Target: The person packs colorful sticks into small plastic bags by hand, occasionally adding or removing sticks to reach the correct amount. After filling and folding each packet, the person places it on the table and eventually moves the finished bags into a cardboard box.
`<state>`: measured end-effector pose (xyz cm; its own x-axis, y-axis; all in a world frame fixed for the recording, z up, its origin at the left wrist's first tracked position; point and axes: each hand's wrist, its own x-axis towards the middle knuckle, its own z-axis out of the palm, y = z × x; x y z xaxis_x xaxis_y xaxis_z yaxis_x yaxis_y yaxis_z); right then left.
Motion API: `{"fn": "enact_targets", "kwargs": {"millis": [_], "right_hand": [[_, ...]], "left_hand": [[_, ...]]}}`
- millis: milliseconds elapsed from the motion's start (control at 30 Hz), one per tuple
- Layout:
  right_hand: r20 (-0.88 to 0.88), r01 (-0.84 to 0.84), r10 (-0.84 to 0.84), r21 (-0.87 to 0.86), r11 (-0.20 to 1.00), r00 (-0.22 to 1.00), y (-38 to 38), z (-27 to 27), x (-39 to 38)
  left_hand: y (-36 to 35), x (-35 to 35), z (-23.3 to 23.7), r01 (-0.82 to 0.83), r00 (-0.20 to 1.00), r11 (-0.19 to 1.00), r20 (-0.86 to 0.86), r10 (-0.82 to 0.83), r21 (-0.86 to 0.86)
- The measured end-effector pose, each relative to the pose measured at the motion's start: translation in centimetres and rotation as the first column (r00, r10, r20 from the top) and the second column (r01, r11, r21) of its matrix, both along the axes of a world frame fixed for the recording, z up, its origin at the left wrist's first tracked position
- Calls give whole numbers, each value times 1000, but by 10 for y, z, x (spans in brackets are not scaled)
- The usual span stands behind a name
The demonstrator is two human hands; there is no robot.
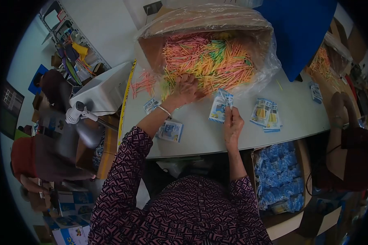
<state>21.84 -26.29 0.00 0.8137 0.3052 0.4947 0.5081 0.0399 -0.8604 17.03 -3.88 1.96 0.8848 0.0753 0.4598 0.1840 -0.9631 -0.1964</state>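
Observation:
My left hand [187,90] reaches to the front edge of a heap of thin pink, yellow and green sticks [208,61]; what its curled fingers hold, if anything, is hidden. The sticks spill from a carton lined with clear plastic [151,45]. My right hand [233,124] pinches the right edge of a small blue and white packet [218,110], held upright above the table. Right of it lie overlapping packets with yellow sticks showing [261,112]. Two other packets, one by my left wrist [151,105] and one below my forearm [171,130], rest on the table.
Loose pink sticks [143,83] lie left of the heap. Below the table's [298,118] front edge stands a box of blue packets [279,175]. A co-worker's hands [342,107] are at the right, near another stick heap [321,61]. A small white fan [74,114] and another person [41,155] are left.

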Motion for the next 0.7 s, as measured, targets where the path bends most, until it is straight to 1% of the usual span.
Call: {"fn": "enact_targets", "kwargs": {"millis": [33, 67, 133, 167, 233, 267, 333, 467, 533, 567, 633, 667, 700], "right_hand": [[-22, -3, 4, 55, 998, 1000, 0, 0, 0], [-22, 2, -1, 55, 998, 1000, 0, 1, 0], [-94, -46, 51, 54, 997, 994, -1, 3, 0], [-93, -47, 52, 55, 997, 994, -1, 5, -1], [-143, -59, 65, 48, 997, 988, -1, 8, -3], [-144, -58, 64, 48, 997, 988, 0, 7, -3], [-158, -58, 67, 61, 996, 985, 1, 4, -2], [-174, -78, 89, 69, 995, 981, 0, 3, -2], [-156, -65, 73, 56, 996, 985, 1, 3, -2], [-153, -64, 72, 55, 996, 986, 0, 3, -3], [-177, -68, 73, 34, 997, 982, -1, 5, -2], [-175, -59, 64, 36, 998, 982, -1, 7, -2], [-190, -70, 79, 53, 996, 979, -1, 8, -2]], "left_hand": [[2, 0, -3, -1, 1000, 1000, -14, 1, 17], [5, 2, -5, 4, 1000, 1000, -15, -3, 17], [12, 6, -8, 88, 992, 996, 87, -88, -3], [14, 7, -10, 88, 992, 996, 88, -87, -2], [18, 9, -14, 77, 987, 994, 132, -88, 83], [19, 11, -15, 79, 987, 993, 131, -89, 83], [19, 13, -15, 12, 998, 992, 66, -21, 124], [17, 12, -10, 22, 998, 991, 52, -28, 130], [19, 13, -8, 47, 999, 997, -13, -46, 64], [21, 12, -12, 48, 999, 997, -11, -47, 64], [24, 13, -17, 2, 1000, 982, -1, -2, 187], [25, 15, -17, 10, 1000, 982, 0, -10, 189], [25, 14, -18, 47, 997, 990, 59, -56, 134]]}}
